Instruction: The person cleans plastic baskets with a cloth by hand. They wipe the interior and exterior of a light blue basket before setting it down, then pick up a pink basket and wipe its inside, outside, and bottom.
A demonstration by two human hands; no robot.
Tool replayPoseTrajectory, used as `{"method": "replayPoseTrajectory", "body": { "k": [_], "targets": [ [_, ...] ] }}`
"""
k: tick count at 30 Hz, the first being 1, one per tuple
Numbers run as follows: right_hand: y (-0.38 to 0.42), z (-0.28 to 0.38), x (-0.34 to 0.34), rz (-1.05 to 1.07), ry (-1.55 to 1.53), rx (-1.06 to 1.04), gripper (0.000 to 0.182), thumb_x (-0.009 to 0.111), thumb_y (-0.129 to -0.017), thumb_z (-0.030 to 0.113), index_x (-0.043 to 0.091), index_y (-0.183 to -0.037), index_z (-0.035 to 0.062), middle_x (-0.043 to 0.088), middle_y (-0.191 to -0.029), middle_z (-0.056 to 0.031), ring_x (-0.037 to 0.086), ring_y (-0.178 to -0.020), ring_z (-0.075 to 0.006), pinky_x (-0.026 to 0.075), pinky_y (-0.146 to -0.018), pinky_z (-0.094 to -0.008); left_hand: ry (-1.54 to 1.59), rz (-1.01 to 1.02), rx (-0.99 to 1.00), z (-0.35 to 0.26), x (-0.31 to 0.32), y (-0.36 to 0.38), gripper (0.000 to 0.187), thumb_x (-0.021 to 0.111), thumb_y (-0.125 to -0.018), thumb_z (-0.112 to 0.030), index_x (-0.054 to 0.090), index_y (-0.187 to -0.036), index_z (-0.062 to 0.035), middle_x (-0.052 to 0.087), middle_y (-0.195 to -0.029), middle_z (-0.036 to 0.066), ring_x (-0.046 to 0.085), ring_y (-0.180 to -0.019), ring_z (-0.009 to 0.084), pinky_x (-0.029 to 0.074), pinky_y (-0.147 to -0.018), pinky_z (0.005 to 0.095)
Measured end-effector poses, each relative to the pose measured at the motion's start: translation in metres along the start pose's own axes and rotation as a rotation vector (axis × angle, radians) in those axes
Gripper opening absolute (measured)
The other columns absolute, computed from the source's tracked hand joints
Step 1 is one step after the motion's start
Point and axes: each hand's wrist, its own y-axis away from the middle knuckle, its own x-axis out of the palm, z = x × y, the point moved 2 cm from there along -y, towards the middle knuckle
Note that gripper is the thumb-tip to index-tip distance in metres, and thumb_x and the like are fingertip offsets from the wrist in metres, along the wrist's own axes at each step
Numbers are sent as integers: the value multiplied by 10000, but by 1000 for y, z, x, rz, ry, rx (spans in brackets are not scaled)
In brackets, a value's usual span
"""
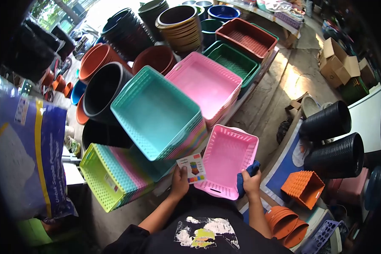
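My left hand (180, 183) is closed on a printed card (192, 168) with a coloured picture, its thumb on the card's face. The card overlaps the left side of a pink plastic basket (229, 154), which has perforated walls and is tilted in front of my body. At the basket's right side, my right hand (252, 184) is closed around a bunched dark blue cloth (241, 183). The cloth touches the basket wall; whether these fingers also grip the rim is hidden.
Ahead are stacks of teal baskets (156, 112) and pink baskets (205, 82). A nested stack with a lime-green basket (99, 180) lies on its side at left. Black pots (334, 154) and orange pots (302, 188) are at right, and a large purple bag (29, 152) stands far left.
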Motion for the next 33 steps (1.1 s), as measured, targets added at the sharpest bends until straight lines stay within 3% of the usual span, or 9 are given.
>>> {"method": "replayPoseTrajectory", "body": {
  "k": [2, 4, 6, 9, 20, 22, 26, 29, 33],
  "targets": [
    [15, 2, 9, -16, -17, 43, 309, 722, -765, 142, 611, -979, -50, 661, -893, -137, 642, -825, -239, 502, -795, -364, -121, -51, -131, 30, -37, 5, 305, 413, -1039, -251, 471, -1243, -33, 618, -1013, 84, 614, -888, 155, 519, -710, 308],
    [28, 4, 18, -87, 83, -2, 315, 727, -753, 180, 602, -931, -49, 655, -849, -132, 637, -793, -246, 499, -771, -383, 73, -207, -399, 44, -69, 9, 288, 400, -1036, -175, 449, -1253, 8, 605, -1136, 116, 586, -1045, 193, 451, -931, 328],
    [39, -14, 27, -131, 103, 47, 314, 722, -753, 193, 605, -925, -43, 654, -837, -137, 639, -784, -255, 497, -767, -387, 77, -221, -257, 80, -105, 5, 298, 404, -1031, -192, 440, -1281, -34, 611, -1076, 102, 613, -892, 172, 507, -750, 319],
    [62, -20, 44, -182, 32, 43, 308, 714, -756, 189, 614, -941, -36, 656, -841, -144, 646, -793, -267, 497, -779, -388, 79, -241, -535, 87, -136, 0, 351, 384, -1015, -220, 373, -1357, -140, 584, -943, 77, 493, -543, 139, 360, -426, 260],
    [136, -83, 89, -207, -139, 202, 363, 691, -763, 131, 616, -1080, -28, 680, -964, -145, 659, -889, -256, 496, -838, -371, 81, -183, -435, 129, -146, -35, 307, 360, -1014, -224, 397, -1303, -129, 602, -942, 62, 515, -566, 128, 369, -435, 260],
    [146, -77, 88, -230, -140, 198, 373, 682, -766, 123, 611, -1098, -32, 679, -979, -144, 658, -895, -256, 495, -842, -368, -6, -79, -450, 125, -149, -32, 420, 384, -983, -127, 366, -1400, -78, 564, -1227, 126, 595, -920, 233, 509, -694, 336],
    [156, -86, 91, -170, -156, 229, 385, 680, -770, 125, 606, -1112, -33, 679, -992, -152, 658, -913, -259, 494, -850, -367, 16, -174, -141, 118, -141, -13, 444, 414, -989, -162, 347, -1412, -42, 562, -1231, 148, 577, -1011, 250, 499, -784, 342],
    [157, -92, 91, -186, -89, 186, 402, 689, -766, 152, 605, -1114, -32, 678, -986, -166, 659, -905, -269, 493, -849, -369, -362, 51, -92, 99, -127, 0, 471, 450, -1001, -260, 372, -1399, -19, 522, -1259, 151, 567, -1100, 269, 512, -835, 349],
    [151, -67, 77, -157, -105, 121, 398, 714, -753, 195, 619, -1073, -23, 677, -950, -171, 658, -883, -278, 492, -827, -372, 170, 472, -300, 98, -95, 8, 545, 495, -977, -308, 373, -1415, -7, 508, -1332, 133, 543, -1182, 265, 433, -1002, 377]
  ]
}}
